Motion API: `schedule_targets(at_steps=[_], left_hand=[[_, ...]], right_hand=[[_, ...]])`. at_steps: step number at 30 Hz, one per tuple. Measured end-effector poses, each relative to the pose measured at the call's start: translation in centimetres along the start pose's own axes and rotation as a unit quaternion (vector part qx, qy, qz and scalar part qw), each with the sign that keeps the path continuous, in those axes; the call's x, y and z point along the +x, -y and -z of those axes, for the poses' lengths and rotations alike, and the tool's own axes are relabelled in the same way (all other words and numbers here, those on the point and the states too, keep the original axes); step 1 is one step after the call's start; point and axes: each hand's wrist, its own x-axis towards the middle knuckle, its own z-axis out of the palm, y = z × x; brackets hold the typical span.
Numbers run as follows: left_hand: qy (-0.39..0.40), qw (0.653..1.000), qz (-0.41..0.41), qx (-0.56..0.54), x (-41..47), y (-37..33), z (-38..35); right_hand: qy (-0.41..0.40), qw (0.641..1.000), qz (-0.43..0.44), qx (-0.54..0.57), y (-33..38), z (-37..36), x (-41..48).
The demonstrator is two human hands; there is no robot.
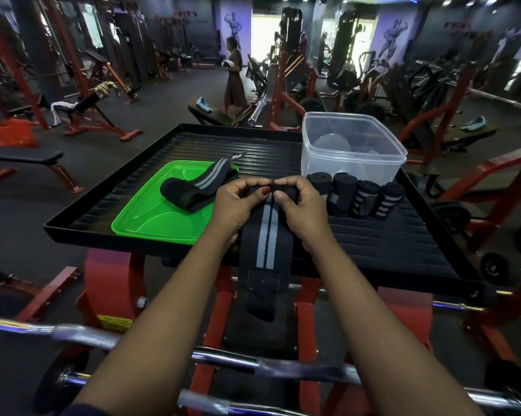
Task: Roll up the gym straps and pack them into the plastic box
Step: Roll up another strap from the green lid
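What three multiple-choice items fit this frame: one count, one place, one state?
1. How many rolled straps sit in the row in front of the plastic box?
A. two
B. four
C. six

2. Where does the loose strap lie?
A. inside the plastic box
B. mostly on the green lid
C. on the floor

3. What are the left hand and right hand doing with the striped strap?
A. pinching its far end with the fingers
B. pressing it flat with open palms
C. nothing, it lies untouched

Answers:
1 B: four black rolls stand side by side on the black tray.
2 B: it rests folded across the lid, left of the hands.
3 A: the fingers of both hands meet at the strap's far end, while its near end hangs over the tray's edge.
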Motion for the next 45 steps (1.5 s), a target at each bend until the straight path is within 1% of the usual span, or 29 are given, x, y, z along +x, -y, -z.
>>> schedule_targets(at_steps=[3,6,11,14,18,23,28,31,33,39,45], left_hand=[[-0.007,1.000,-0.019,0.020,0.02,-0.04,0.04],[-0.010,0.999,-0.027,0.039,0.00,-0.04,-0.04],[0.020,1.000,0.001,-0.006,-0.14,-0.22,-0.22],[0.017,1.000,0.016,0.013,-0.17,-0.06,-0.28],[0.003,0.999,0.008,0.038,0.04,-0.01,-0.19],[0.013,0.998,-0.017,0.052,0.10,0.10,-0.14],[0.004,0.997,-0.028,0.068,0.17,0.13,0.03],[0.006,0.997,-0.029,0.077,0.23,0.17,0.15],[0.011,0.997,-0.025,0.074,0.20,0.17,0.09],[0.019,0.999,0.017,0.024,-0.09,-0.03,-0.20],[-0.008,1.000,-0.014,0.027,-0.04,-0.17,-0.12]], right_hand=[[0.002,1.000,-0.023,0.011,-0.02,-0.02,-0.12],[-0.006,0.999,-0.051,-0.007,-0.15,-0.04,-0.01],[-0.021,0.999,-0.046,-0.020,0.16,0.20,0.04],[-0.030,0.999,-0.036,-0.018,0.32,0.27,0.00],[-0.021,0.999,-0.028,-0.005,0.15,0.08,-0.04],[-0.011,1.000,-0.011,0.003,-0.22,0.02,0.07],[-0.011,0.999,-0.037,0.026,-0.22,-0.19,-0.06],[-0.011,0.999,-0.039,-0.001,0.00,-0.17,-0.21],[-0.012,0.999,-0.033,-0.023,0.06,-0.05,-0.17],[-0.025,0.999,-0.036,-0.012,0.08,0.13,-0.15],[-0.007,1.000,-0.012,0.025,0.25,-0.13,-0.30]])
